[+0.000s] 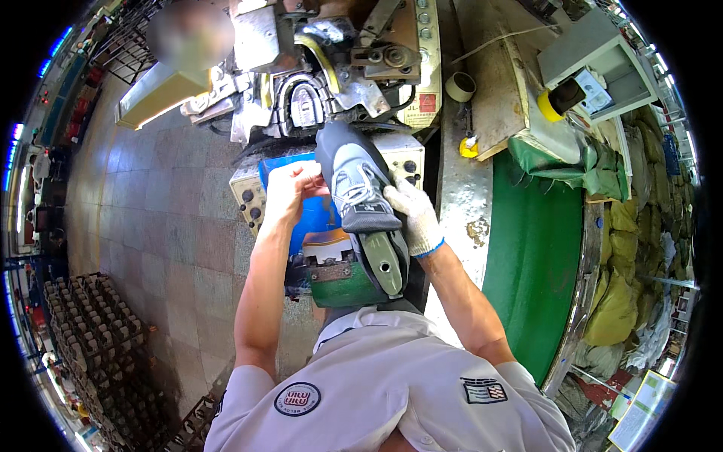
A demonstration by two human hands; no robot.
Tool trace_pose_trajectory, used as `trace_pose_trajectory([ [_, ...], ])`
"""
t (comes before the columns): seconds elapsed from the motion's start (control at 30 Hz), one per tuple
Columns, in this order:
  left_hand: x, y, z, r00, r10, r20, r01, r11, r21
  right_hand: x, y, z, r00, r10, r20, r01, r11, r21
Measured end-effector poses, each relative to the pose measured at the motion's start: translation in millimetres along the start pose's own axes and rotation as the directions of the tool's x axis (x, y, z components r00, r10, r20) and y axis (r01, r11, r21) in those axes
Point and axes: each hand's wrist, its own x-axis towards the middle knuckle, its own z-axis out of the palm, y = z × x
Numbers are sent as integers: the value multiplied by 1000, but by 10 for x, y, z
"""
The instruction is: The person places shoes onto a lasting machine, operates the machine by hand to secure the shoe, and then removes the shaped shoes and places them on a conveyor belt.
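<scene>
A grey shoe upper (354, 175) with light laces is stretched over a green last (384, 264). Its dark toe points away from me, toward the metal jaws (305, 105) of a machine. Against the shoe's right side, my right hand (414, 215), in a white knit glove with a blue cuff, is closed on it. My bare left hand (295, 184) is at the shoe's left side, thumb and fingers pinched together near its edge; what they hold, if anything, is hidden. Below the hands is a blue panel (316, 216), beside a green block (339, 290) close to my waist.
Control boxes with black knobs (248, 196) flank the blue panel. A green conveyor belt (527, 264) runs along my right, beside a metal ledge (467, 211). A roll of tape (460, 87) lies on it farther off. Racks of parts (94, 324) stand on the floor at left.
</scene>
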Motion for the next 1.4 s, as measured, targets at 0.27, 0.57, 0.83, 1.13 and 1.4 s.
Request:
trace_pose_trajectory([
  [0.27,401,-49,-280,954,134,-269,-142,990,-12,541,314,390,984,-153,-87,148,987,-59],
  [0.57,609,223,-432,944,189,-270,-282,887,-365,1104,437,851,959,-272,-85,280,953,115],
  [0.83,491,95,-388,982,79,-171,-123,956,-265,1384,655,1021,956,-257,-145,287,921,264],
  [1.13,363,-347,-119,971,-224,-86,150,846,-512,1444,629,813,968,-220,-118,233,965,116],
  [1.4,443,-446,-238,976,-201,-79,131,844,-519,1388,612,919,960,-224,-171,244,964,104],
])
